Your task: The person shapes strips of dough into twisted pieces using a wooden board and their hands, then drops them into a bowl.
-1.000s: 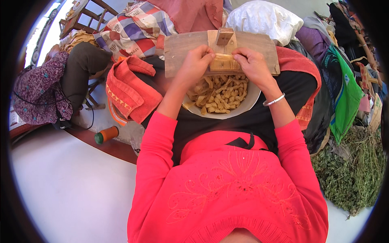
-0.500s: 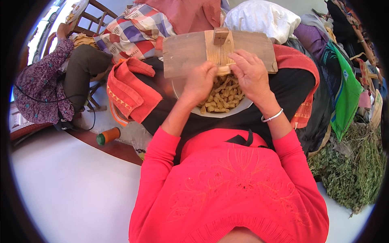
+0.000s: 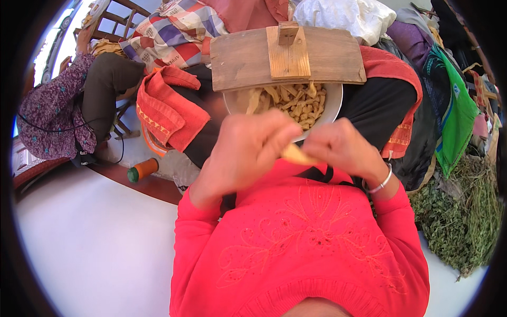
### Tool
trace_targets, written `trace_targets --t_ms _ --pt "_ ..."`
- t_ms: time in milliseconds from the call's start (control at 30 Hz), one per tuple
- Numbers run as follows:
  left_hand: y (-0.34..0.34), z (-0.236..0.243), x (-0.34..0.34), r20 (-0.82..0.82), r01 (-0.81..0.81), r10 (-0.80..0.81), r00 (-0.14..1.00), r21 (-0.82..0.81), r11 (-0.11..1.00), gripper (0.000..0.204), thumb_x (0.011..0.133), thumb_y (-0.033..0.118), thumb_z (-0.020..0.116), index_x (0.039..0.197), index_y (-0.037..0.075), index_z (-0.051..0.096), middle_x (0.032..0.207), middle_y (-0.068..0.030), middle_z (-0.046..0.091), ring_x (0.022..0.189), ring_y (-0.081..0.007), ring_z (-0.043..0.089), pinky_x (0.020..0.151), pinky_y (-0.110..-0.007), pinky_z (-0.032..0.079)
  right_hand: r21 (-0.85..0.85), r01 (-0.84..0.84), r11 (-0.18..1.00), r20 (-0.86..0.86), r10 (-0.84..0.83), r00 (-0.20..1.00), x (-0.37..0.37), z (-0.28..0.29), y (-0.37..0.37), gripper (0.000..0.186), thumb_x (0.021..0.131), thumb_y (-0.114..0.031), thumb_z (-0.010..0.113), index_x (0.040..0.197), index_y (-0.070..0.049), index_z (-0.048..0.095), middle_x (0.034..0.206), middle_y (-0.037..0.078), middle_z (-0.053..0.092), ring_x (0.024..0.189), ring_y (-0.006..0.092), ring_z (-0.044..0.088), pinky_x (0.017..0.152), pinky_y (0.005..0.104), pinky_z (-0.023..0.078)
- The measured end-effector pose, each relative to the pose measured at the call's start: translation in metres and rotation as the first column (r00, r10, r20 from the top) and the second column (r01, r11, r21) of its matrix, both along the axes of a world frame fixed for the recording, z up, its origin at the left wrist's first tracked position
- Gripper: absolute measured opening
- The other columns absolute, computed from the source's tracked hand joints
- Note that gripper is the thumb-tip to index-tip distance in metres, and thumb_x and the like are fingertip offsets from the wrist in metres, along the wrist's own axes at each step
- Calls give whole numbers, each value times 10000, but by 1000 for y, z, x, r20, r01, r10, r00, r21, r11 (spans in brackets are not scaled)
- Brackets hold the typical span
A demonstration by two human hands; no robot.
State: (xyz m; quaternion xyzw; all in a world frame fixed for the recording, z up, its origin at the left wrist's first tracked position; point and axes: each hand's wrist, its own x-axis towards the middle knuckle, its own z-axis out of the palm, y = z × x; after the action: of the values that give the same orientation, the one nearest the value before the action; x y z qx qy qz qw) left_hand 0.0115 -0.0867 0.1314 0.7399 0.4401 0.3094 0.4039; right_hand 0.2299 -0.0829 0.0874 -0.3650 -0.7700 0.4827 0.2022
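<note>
In front of my chest, a pale yellow strip [image 3: 297, 155] spans the gap between my two hands. My left hand [image 3: 248, 148], blurred by motion, is closed with its fingers at one end of the strip. The other end is pinched in my right hand [image 3: 343, 147], which has a silver bangle on the wrist. Beyond them, a pale round bowl [image 3: 335, 103] in my lap holds many yellowish-brown pieces [image 3: 303, 105]. Across its far rim lies a wooden board [image 3: 237, 59] with an upright wooden block [image 3: 288, 33] fixed to a lighter plank.
Red towels [image 3: 171, 113] drape over my legs. At the left sits another person in a purple patterned sleeve [image 3: 55, 116]. An orange and green spool [image 3: 142, 170] lies on the floor. A white sack [image 3: 343, 18], a green bag [image 3: 457, 116] and dried plants [image 3: 459, 216] are around me.
Both hands have come back from the board toward my chest, carrying the yellow strip. More of the bowl and the board's light plank now shows.
</note>
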Motion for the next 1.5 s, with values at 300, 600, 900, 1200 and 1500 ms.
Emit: trace_targets --t_ms 300,600,900,1200,1500 --pt "-1 35 13 453 320 -395 799 236 918 387 930 326 536 978 -41 650 721 -67 614 585 -165 553 520 -279 402 152 -438 886 -889 316 331 -28 58 4 136 866 -79 644 967 9 668 679 62 614 590 196 614 565 309 481" --pt "29 -90 58 716 310 205 667 -518 797 293 935 112 555 1200 -4 510 793 16 517 653 -44 446 563 -205 375 693 523 495 -228 -538 812 -14 -55 40 233 830 -77 642 1048 -116 712 560 26 495 489 203 489 501 314 378" --pt "35 -152 47 646 416 390 656 -741 527 104 921 142 593 870 56 565 657 27 468 538 -50 386 454 -225 312 654 391 647 65 -563 824 -8 -82 41 78 843 -165 637 900 -125 672 733 29 590 622 234 566 555 322 416" --pt "27 -154 55 -208 -177 287 935 427 887 138 746 33 604 878 67 579 775 -65 599 686 -280 564 591 -364 465 -43 551 833 10 -551 834 -2 -139 30 297 948 -303 566 828 -44 649 727 84 628 624 229 575 580 320 441" --pt "42 -169 47 -94 -165 269 958 586 794 358 739 101 622 1096 87 643 996 -23 639 830 -223 553 714 -329 483 -915 96 391 -216 -679 701 -9 -136 31 238 961 -297 538 1060 -98 624 980 -4 637 902 103 599 797 280 452"
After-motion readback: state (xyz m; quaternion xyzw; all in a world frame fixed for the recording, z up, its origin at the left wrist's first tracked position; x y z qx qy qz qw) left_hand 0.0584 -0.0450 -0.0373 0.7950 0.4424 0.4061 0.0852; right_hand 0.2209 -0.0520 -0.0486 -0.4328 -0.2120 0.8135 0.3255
